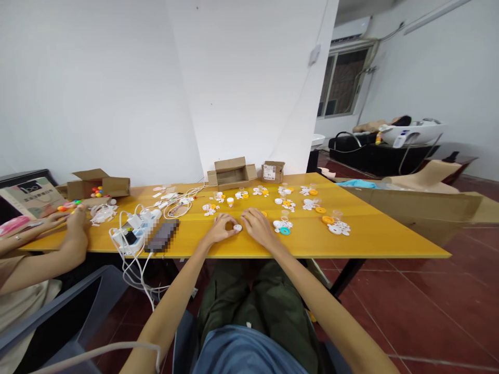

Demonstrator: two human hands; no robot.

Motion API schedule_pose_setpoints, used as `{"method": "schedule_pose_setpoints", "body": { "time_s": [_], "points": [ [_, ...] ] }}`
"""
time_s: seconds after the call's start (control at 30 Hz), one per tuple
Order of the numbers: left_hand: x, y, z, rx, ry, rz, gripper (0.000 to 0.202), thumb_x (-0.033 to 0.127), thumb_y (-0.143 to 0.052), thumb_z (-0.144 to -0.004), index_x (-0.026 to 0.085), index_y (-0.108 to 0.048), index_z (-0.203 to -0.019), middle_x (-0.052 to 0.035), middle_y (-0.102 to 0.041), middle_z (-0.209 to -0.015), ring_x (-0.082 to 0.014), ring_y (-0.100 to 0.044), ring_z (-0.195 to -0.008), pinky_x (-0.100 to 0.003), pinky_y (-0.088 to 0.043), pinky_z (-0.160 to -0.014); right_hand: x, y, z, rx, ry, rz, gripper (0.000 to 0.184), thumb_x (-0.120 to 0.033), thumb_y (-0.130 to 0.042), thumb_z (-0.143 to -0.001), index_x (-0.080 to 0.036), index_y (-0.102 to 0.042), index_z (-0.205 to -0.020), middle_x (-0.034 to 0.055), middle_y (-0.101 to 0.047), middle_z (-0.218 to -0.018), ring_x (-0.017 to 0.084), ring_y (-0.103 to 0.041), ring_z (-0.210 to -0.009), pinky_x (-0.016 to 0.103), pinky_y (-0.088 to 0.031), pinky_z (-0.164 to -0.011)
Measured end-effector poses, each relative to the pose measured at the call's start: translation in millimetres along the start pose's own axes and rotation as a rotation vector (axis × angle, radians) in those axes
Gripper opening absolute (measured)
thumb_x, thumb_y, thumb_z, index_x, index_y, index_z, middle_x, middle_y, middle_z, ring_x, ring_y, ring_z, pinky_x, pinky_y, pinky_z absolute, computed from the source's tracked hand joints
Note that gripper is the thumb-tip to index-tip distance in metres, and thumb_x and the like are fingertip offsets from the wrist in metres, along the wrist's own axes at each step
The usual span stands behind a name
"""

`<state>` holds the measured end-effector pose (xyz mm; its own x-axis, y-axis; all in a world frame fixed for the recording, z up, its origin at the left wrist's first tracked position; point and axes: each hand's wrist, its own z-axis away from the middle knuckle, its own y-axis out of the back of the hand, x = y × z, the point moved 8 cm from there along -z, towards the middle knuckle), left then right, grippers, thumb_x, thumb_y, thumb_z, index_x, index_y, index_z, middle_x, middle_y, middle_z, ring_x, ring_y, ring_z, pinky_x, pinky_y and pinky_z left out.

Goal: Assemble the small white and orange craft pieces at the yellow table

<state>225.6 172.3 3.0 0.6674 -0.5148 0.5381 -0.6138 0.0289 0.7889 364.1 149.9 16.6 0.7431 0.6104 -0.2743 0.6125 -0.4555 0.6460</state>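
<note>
My left hand and my right hand rest close together on the yellow table, near its front edge. Both have their fingers curled in around a small white round plastic part that lies between the fingertips. A hint of orange shows under my left fingers. Just right of my right hand lie a teal ring and white round pieces. Several more white and orange small parts are scattered across the table farther back.
Two open cardboard boxes stand at the back edge, and another at the left holds coloured balls. White cables and a power strip lie left of my hands. Another person's hands work at the far left. Large cardboard leans at the right.
</note>
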Motion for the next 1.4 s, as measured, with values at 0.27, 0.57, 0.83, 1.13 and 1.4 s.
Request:
{"method": "schedule_pose_setpoints", "body": {
  "time_s": [0.27,0.57,0.83,1.13,1.4],
  "points": [
    [7.2,3.0,2.8,0.0,0.005,0.0,0.012,0.034,-0.073,-0.082,0.026,-0.072,-0.092,-0.0035,-0.068,-0.102,-0.0267,-0.056,-0.112,-0.044,-0.04,-0.107,52.0,16.8,12.6,0.256,-0.395,0.144,0.034,-0.01,-0.046,-0.087,-0.019,-0.062,-0.116,0.0154,-0.064,-0.11,0.034,-0.053,-0.104,0.048,-0.042,-0.091],
    [8.9,5.0,2.9,0.009,-0.018,0.008,0.017,0.04,-0.068,-0.088,0.027,-0.072,-0.098,-0.0037,-0.069,-0.106,-0.026,-0.055,-0.112,-0.042,-0.039,-0.107,77.1,-18.7,17.4,0.015,-0.483,0.173,0.021,-0.013,-0.055,-0.087,-0.018,-0.065,-0.106,0.021,-0.068,-0.098,0.04,-0.057,-0.106,0.056,-0.037,-0.092],
    [11.0,3.5,1.1,-0.006,-0.046,-0.007,0.019,0.038,-0.061,-0.093,0.027,-0.075,-0.093,-0.0045,-0.072,-0.102,-0.0258,-0.057,-0.108,-0.043,-0.038,-0.105,78.0,-23.3,20.7,0.106,-0.402,0.188,0.022,-0.016,-0.057,-0.087,-0.019,-0.067,-0.106,0.0195,-0.069,-0.089,0.037,-0.059,-0.095,0.056,-0.039,-0.089],
    [7.6,2.8,-0.2,0.006,-0.043,0.001,0.019,0.038,-0.061,-0.092,0.026,-0.075,-0.089,-0.0058,-0.072,-0.101,-0.0263,-0.058,-0.107,-0.044,-0.04,-0.105,63.8,-6.0,14.5,0.105,-0.455,0.175,0.02,-0.021,-0.05,-0.094,-0.018,-0.063,-0.109,0.0214,-0.066,-0.105,0.038,-0.057,-0.101,0.051,-0.039,-0.088],
    [6.4,4.7,-1.0,0.023,-0.056,0.018,0.018,0.038,-0.063,-0.092,0.025,-0.074,-0.086,-0.005,-0.072,-0.098,-0.0254,-0.059,-0.105,-0.043,-0.042,-0.104,22.3,9.6,3.5,0.188,-0.17,-0.049,0.023,-0.028,-0.04,-0.102,-0.025,-0.061,-0.111,0.0106,-0.068,-0.108,0.028,-0.06,-0.103,0.039,-0.047,-0.09]
  ]
}}
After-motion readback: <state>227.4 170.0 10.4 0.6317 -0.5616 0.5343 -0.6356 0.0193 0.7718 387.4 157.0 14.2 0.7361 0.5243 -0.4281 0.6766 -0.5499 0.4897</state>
